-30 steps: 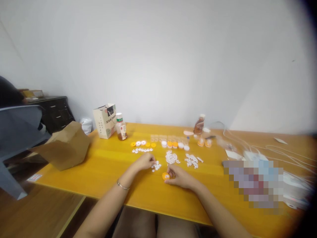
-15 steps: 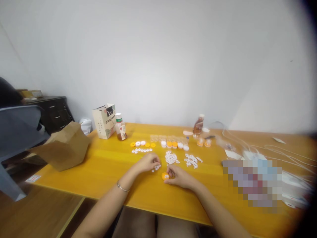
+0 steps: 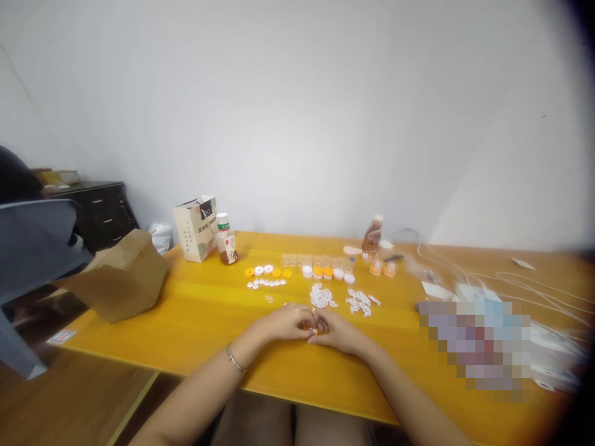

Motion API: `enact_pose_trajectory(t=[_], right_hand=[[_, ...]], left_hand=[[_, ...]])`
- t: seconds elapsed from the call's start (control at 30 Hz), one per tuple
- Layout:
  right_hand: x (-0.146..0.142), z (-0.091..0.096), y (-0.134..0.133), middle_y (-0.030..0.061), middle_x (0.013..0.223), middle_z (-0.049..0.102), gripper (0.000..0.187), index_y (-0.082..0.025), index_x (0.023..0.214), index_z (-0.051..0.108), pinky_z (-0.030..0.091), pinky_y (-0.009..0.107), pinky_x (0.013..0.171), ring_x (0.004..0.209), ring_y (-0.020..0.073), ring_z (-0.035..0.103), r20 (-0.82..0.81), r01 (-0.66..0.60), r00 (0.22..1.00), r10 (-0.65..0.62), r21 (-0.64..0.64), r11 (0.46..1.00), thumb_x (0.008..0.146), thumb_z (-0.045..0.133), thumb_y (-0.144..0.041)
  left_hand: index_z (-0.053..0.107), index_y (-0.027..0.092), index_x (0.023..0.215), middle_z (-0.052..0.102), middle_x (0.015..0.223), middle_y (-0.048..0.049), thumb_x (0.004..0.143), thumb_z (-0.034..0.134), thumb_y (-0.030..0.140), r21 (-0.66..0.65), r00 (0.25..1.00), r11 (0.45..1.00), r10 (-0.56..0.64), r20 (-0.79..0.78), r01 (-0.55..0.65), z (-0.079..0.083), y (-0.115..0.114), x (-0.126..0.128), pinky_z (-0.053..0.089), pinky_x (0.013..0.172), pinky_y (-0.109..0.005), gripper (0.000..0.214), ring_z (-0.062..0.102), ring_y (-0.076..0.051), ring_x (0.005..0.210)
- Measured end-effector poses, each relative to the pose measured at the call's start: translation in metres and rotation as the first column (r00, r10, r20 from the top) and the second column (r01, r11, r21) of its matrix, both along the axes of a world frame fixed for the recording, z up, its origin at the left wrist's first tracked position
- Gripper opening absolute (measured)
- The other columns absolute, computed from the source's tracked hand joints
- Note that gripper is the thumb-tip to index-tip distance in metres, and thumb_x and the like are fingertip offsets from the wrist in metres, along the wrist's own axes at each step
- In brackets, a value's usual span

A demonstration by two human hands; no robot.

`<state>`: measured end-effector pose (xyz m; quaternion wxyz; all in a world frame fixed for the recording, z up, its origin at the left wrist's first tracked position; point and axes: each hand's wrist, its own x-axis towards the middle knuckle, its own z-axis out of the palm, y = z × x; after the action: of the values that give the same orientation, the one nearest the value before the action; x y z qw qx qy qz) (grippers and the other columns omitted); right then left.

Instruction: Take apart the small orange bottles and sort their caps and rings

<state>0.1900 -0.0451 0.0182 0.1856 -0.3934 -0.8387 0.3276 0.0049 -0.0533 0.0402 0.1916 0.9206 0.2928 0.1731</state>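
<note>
Both my hands meet just above the front part of the table. My right hand [image 3: 335, 332] is closed in a pinch on an orange cap [image 3: 315, 332], mostly covered by fingers. The fingertips of my left hand [image 3: 292, 322] are pressed together at the cap's left side, at a small white piece [image 3: 312, 330] that is hard to see. Beyond the hands lies a pile of flat white plastic pieces [image 3: 320, 296], with a second, looser pile [image 3: 360, 301] to its right. Small white knobbed pieces [image 3: 266, 282] stand in a row at the back left.
Orange and white ring caps [image 3: 277, 272] are lined up behind the knobbed pieces. Further right stand lidded round containers [image 3: 328, 272] and clear cups [image 3: 304, 259]. A drink bottle [image 3: 226, 240], paper bag [image 3: 195, 229], brown bag [image 3: 123, 275], second bottle [image 3: 373, 235] and white cables [image 3: 460, 266] surround them.
My left hand has moved right and slightly nearer, from the loose small white pieces to the orange cap. My right hand has stayed almost in place, and the cap is now more covered.
</note>
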Motion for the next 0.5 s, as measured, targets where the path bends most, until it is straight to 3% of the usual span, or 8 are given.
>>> enact_pose_trajectory(t=[0.5], right_hand=[[0.0025,0.0080,-0.0034,-0.0053,0.063,0.040,0.016,-0.019,0.074,0.046,0.032,0.020,0.053,0.058,0.0090,0.038,-0.061,-0.040,0.998,0.034,-0.091,0.995,0.066,0.060,-0.021]], left_hand=[[0.063,0.017,0.086,0.062,0.082,-0.0027,0.081,0.054,0.030,0.134,0.999,0.991,0.024,-0.046,-0.018,-0.0062,0.0040,0.0026,0.040,0.069,-0.020,0.017,0.057,-0.012,0.073]])
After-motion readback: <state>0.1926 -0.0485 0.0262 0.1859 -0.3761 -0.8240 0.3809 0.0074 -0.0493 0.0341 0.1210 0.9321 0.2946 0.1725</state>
